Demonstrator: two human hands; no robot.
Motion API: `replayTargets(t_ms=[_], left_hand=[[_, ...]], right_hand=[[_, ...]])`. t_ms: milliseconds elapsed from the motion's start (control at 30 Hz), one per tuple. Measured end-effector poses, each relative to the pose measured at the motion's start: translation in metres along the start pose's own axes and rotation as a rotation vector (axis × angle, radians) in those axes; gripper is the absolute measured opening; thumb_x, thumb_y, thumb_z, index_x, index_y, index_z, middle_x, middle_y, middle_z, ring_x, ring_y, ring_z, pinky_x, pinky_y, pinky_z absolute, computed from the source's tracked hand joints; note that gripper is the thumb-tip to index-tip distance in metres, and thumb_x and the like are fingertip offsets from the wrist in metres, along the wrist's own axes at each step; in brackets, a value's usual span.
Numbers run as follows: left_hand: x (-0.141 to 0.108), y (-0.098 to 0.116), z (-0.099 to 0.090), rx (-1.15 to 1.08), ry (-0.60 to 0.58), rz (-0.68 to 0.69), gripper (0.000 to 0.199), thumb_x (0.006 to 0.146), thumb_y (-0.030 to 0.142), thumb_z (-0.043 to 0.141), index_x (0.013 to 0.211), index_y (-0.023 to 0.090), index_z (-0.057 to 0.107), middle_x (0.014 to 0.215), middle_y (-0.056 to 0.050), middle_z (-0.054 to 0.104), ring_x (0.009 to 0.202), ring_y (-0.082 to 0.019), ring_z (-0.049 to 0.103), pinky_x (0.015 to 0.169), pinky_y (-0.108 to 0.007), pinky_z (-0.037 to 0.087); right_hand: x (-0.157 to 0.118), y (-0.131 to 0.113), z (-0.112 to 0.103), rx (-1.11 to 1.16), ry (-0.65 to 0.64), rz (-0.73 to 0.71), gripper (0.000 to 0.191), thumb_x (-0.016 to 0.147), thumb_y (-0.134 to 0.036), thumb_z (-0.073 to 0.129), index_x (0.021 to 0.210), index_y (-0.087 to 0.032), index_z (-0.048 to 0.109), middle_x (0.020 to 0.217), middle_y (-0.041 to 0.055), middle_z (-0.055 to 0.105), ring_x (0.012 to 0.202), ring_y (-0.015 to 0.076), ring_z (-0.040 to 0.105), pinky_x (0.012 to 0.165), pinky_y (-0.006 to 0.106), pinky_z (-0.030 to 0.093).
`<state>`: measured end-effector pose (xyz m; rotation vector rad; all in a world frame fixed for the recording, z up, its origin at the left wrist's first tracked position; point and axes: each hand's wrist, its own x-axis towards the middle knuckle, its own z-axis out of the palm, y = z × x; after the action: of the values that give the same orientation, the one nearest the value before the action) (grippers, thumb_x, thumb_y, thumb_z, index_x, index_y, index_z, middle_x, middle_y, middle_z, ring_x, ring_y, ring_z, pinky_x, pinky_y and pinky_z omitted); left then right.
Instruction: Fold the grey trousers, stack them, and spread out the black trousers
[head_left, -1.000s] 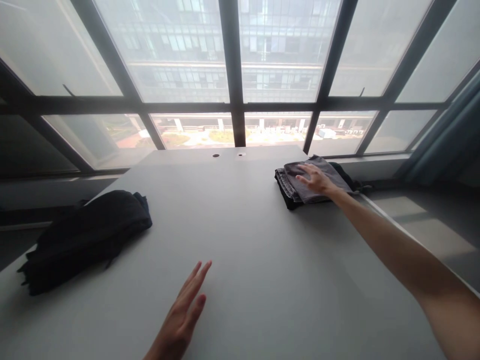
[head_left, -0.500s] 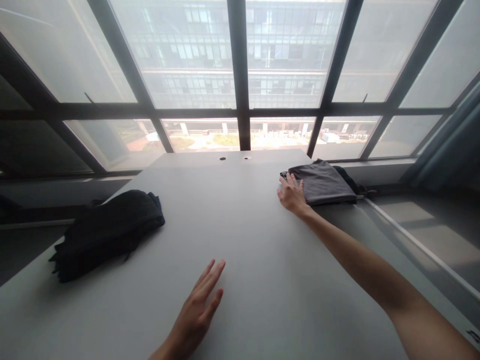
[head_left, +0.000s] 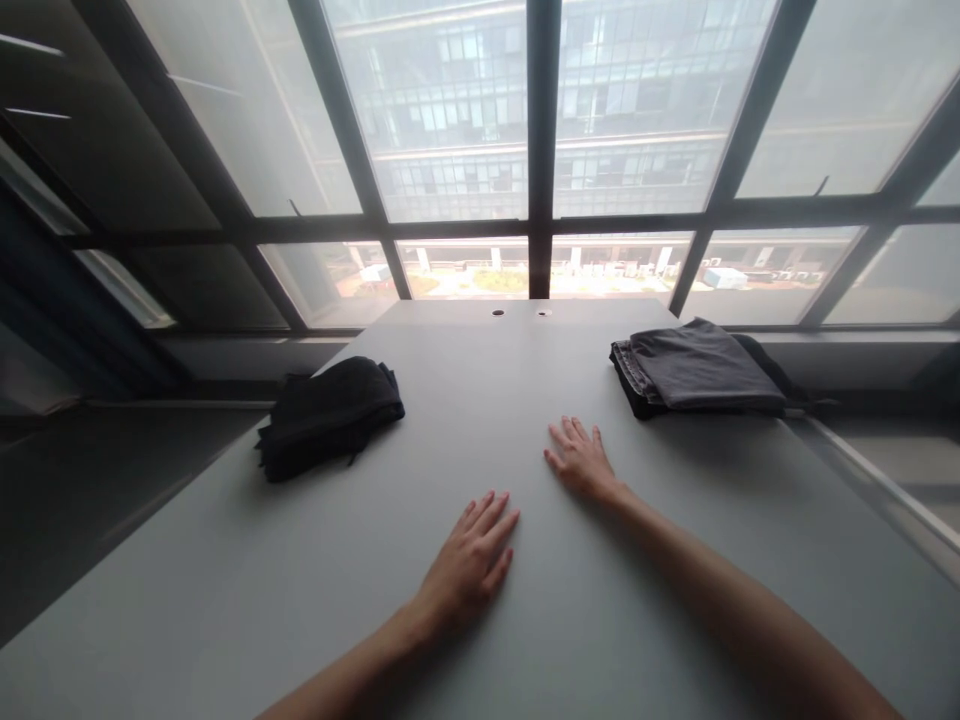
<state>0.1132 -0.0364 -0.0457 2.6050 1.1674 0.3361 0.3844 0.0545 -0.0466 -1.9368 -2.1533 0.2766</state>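
Note:
My left hand (head_left: pixel 472 555) is open, palm down over the near middle of the pale table (head_left: pixel 315 600), fingers stretched out and holding nothing. Farther forward and to the right, my right hand (head_left: pixel 580 460) is also open and holds nothing, its fingers slightly spread on or just above the tabletop. The right hand is nearest to a stack of folded clothes (head_left: pixel 705 368) at the table's right edge, with a grey cloth on top and darker fabric underneath; a gap separates them. A folded black garment (head_left: pixel 330 415) lies by the left edge, away from both hands.
Two small round holes, one dark (head_left: pixel 498 313) and one paler (head_left: pixel 544 313), sit near the table's far end. Large dark-framed windows (head_left: pixel 540 150) rise behind it. A dark curtain (head_left: pixel 67 300) hangs at the left.
My right hand has left the grey folded clothes and come back toward me, onto the open tabletop. My left hand has moved forward, palm turned down. The view has swung left.

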Motion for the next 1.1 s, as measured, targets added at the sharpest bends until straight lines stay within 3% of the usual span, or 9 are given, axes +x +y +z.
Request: replayTargets(t_ms=[333, 533, 667, 767, 833, 967, 1100], left_hand=[[-0.004, 0.010, -0.009, -0.054, -0.019, -0.027, 0.054, 0.096, 0.027, 0.054, 0.149, 0.025, 0.050, 0.164, -0.007, 0.034, 0.153, -0.027, 0.025, 0.125, -0.050, 0.020], [-0.002, -0.003, -0.016, -0.310, 0.089, -0.068, 0.045, 0.092, 0.022, 0.058, 0.137, 0.021, 0.061, 0.150, -0.009, 0.054, 0.142, -0.022, 0.045, 0.122, -0.043, 0.031], [0.007, -0.046, -0.036, -0.219, 0.343, -0.181, 0.042, 0.092, 0.020, 0.057, 0.133, 0.021, 0.062, 0.142, -0.010, 0.062, 0.136, -0.023, 0.052, 0.124, -0.050, 0.022], [0.015, -0.099, -0.064, -0.037, 0.527, -0.331, 0.043, 0.090, 0.018, 0.058, 0.132, 0.017, 0.062, 0.142, -0.014, 0.061, 0.138, -0.027, 0.051, 0.122, -0.052, 0.026], [0.019, -0.137, -0.085, 0.125, 0.608, -0.441, 0.046, 0.089, 0.020, 0.061, 0.134, 0.016, 0.061, 0.148, -0.015, 0.055, 0.144, -0.030, 0.041, 0.122, -0.052, 0.024], [0.023, -0.197, -0.117, 0.380, 0.583, -0.596, 0.071, 0.082, 0.033, 0.075, 0.146, 0.013, 0.050, 0.157, -0.019, 0.043, 0.150, -0.036, 0.027, 0.123, -0.056, 0.016], [0.020, -0.231, -0.123, 0.408, 0.508, -0.698, 0.085, 0.075, 0.046, 0.081, 0.147, 0.013, 0.050, 0.153, -0.020, 0.047, 0.147, -0.039, 0.032, 0.121, -0.055, 0.020]], right_hand=[[0.000, 0.004, 0.014, -0.094, 0.025, 0.002, 0.061, 0.102, -0.050, 0.033, 0.156, -0.021, 0.039, 0.166, 0.0138, 0.023, 0.153, 0.0300, 0.016, 0.120, 0.060, 0.010], [0.000, 0.004, 0.015, -0.118, 0.034, -0.002, 0.061, 0.102, -0.049, 0.034, 0.155, -0.020, 0.041, 0.165, 0.0145, 0.026, 0.153, 0.0309, 0.019, 0.119, 0.062, 0.014], [-0.001, 0.005, 0.016, -0.116, 0.054, -0.012, 0.060, 0.102, -0.049, 0.033, 0.153, -0.020, 0.044, 0.163, 0.0148, 0.029, 0.152, 0.0315, 0.021, 0.118, 0.063, 0.015], [0.000, 0.007, 0.019, -0.112, 0.064, -0.018, 0.060, 0.101, -0.049, 0.033, 0.153, -0.020, 0.044, 0.163, 0.0148, 0.030, 0.152, 0.0319, 0.021, 0.118, 0.064, 0.015], [0.000, 0.009, 0.020, -0.109, 0.064, -0.020, 0.060, 0.101, -0.049, 0.033, 0.153, -0.020, 0.044, 0.163, 0.0145, 0.030, 0.152, 0.0323, 0.021, 0.118, 0.065, 0.016], [0.000, 0.010, 0.021, -0.113, 0.069, -0.024, 0.061, 0.101, -0.050, 0.032, 0.153, -0.020, 0.044, 0.163, 0.0143, 0.030, 0.152, 0.0321, 0.021, 0.118, 0.065, 0.017], [0.000, 0.011, 0.022, -0.118, 0.075, -0.023, 0.060, 0.101, -0.050, 0.033, 0.152, -0.020, 0.045, 0.163, 0.0143, 0.031, 0.152, 0.0313, 0.023, 0.118, 0.064, 0.018]])
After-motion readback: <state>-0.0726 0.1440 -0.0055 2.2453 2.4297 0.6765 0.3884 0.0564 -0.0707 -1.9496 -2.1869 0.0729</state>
